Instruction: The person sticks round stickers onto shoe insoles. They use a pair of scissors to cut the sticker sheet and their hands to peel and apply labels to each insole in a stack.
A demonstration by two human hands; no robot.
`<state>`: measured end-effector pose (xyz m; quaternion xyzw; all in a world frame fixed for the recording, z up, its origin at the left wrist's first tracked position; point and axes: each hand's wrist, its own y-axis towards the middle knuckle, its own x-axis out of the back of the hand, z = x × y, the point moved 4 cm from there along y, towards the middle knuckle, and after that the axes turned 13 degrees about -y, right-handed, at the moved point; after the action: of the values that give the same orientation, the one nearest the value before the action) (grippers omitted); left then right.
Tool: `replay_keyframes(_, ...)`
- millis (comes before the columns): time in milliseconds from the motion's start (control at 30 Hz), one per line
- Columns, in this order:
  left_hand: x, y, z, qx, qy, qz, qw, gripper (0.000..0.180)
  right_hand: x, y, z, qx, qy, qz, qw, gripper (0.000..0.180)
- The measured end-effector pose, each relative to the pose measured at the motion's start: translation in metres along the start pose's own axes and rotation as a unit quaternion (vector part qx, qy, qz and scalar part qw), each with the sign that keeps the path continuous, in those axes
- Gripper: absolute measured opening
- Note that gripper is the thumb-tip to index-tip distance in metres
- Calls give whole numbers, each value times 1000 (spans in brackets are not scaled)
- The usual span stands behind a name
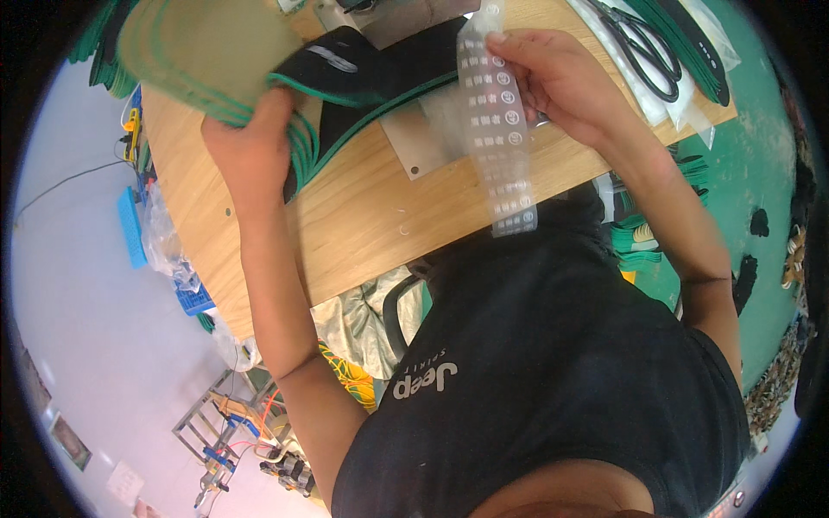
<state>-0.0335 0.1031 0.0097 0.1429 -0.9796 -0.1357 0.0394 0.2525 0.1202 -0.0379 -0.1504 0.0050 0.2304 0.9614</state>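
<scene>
Left hand [250,142] clamps green-edged insole stack [207,52]; right hand [561,82], arm bent, pinches clear label strip [499,129] above wooden table [371,224].

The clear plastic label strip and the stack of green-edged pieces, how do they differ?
The clear plastic label strip is one thin, see-through band, hanging from the right hand down past the wooden table edge. The stack of green-edged pieces is thick, opaque and many-layered, gripped by the left hand. Each is held in one hand.
</scene>
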Motion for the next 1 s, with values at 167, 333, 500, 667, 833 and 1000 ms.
replay_keyframes(167,2,4,-3,19,-130,-65,989,31,0,-5,1,-10,23,-124,992,26)
replay_keyframes(333,5,5,-1,15,-121,-59,991,48,-15,-9,9,-33,-37,4,999,27)
replay_keyframes(500,4,3,-3,17,-106,-44,993,48,-11,-14,2,-22,38,-82,996,25)
replay_keyframes(667,1,2,-3,16,-89,-37,995,47,-34,-3,-2,-36,79,13,996,24)
replay_keyframes(833,-1,1,-4,-5,-115,-39,993,35,-22,-18,3,-98,-74,-59,991,25)
replay_keyframes(1000,0,0,-3,-13,-76,-32,997,26,-15,-8,-2,35,11,-87,996,26)
